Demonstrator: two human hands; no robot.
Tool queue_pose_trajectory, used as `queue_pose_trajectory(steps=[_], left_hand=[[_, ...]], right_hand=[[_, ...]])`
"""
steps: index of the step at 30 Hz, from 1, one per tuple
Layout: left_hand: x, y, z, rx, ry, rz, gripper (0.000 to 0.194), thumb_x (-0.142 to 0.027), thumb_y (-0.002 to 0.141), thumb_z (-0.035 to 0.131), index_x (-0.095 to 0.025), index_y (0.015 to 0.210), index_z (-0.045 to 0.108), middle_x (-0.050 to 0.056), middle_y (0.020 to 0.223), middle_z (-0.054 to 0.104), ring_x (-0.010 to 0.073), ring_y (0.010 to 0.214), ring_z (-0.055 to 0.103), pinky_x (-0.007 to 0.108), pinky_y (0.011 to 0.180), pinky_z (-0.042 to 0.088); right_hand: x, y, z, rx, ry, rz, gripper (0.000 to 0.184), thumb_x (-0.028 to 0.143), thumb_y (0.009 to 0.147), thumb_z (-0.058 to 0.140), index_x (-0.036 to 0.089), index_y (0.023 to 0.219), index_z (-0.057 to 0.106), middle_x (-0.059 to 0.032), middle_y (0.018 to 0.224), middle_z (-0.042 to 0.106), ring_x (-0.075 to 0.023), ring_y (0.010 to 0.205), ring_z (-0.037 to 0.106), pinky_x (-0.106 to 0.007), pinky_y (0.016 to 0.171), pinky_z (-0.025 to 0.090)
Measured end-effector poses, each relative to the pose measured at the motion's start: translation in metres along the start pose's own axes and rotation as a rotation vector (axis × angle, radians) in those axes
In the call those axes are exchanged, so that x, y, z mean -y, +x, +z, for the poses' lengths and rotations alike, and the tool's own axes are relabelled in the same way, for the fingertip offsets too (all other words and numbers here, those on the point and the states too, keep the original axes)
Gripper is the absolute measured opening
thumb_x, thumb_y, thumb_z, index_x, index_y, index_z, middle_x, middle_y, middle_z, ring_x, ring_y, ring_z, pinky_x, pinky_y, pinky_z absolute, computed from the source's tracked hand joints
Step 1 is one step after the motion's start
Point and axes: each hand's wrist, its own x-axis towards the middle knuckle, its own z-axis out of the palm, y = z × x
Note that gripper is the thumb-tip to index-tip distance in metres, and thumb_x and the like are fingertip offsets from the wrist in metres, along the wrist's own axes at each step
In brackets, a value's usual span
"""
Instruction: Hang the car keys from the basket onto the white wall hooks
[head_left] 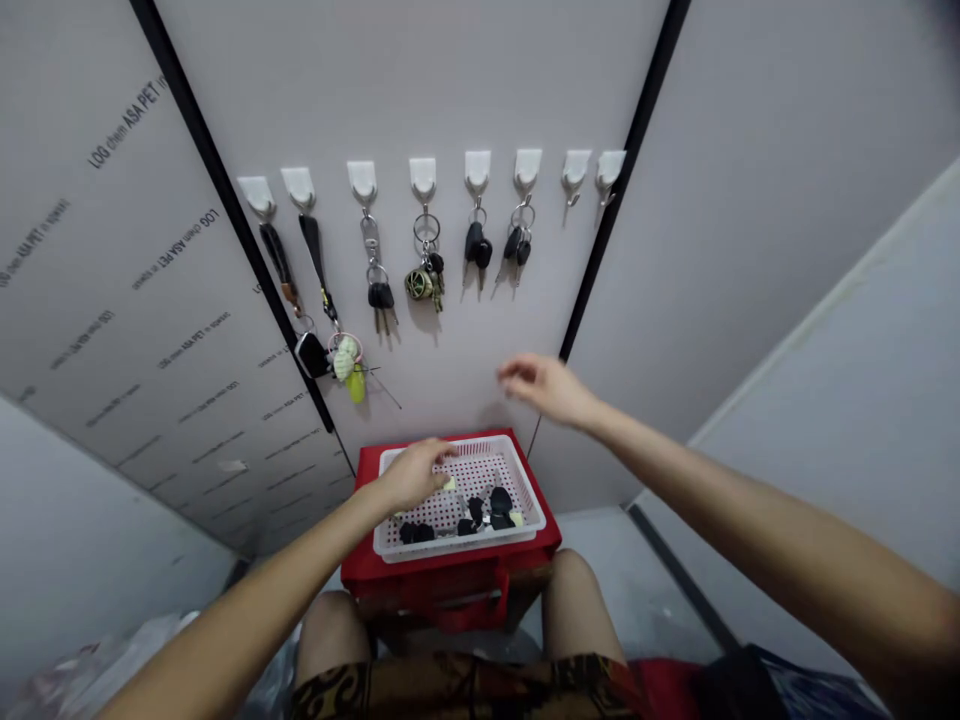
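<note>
My left hand is over the left part of a white plastic basket, its fingers apart and nothing visible in them. Close to its thumb lies a small pale yellow piece. Black-headed keys are gathered along the basket's near and right side, with another dark bunch at the near left. Raised in front of the wall, right of and above the basket, my right hand has loosely bent fingers, slightly blurred, and seems to hold nothing. The hanging key bunch nearest to it is higher up.
Several white adhesive hooks line the wall; most carry keys, while the two at the right carry none. A strap with a green charm hangs at left. The basket stands on a red box between the knees. Dark strips edge the panel.
</note>
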Motion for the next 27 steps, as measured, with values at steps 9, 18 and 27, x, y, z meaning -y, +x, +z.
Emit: queue_pose_trajectory(steps=[9, 18, 27], left_hand=[[0.03, -0.033, 0.03, 0.336, 0.213, -0.076, 0.033, -0.012, 0.051, 0.044, -0.019, 0.082, 0.055, 0.004, 0.082, 0.057, 0.0173, 0.075, 0.05, 0.025, 0.062, 0.038], [0.045, -0.013, 0.022, 0.1, -0.072, -0.313, 0.02, -0.007, 0.054, 0.039, -0.013, 0.065, 0.055, 0.001, 0.058, 0.054, 0.009, 0.054, 0.047, 0.018, 0.05, 0.034], [0.046, -0.008, 0.002, -0.08, -0.69, -0.415, 0.014, -0.007, 0.052, 0.048, -0.012, 0.065, 0.047, -0.005, 0.053, 0.044, 0.0051, 0.05, 0.043, 0.018, 0.053, 0.036]], right_hand=[[-0.039, -0.065, 0.103, 0.665, -0.496, -0.183, 0.03, 0.023, 0.056, 0.052, 0.02, 0.086, 0.054, -0.0053, 0.085, 0.055, -0.0178, 0.08, 0.048, -0.024, 0.064, 0.035], [-0.044, -0.047, 0.107, 0.491, -0.547, -0.05, 0.017, 0.02, 0.064, 0.041, 0.019, 0.072, 0.056, -0.0037, 0.076, 0.056, -0.0137, 0.071, 0.049, -0.022, 0.06, 0.033], [-0.03, -0.046, 0.118, 0.549, -0.431, -0.22, 0.033, 0.015, 0.056, 0.046, 0.019, 0.088, 0.054, -0.0042, 0.087, 0.055, -0.0155, 0.083, 0.046, -0.022, 0.07, 0.032]])
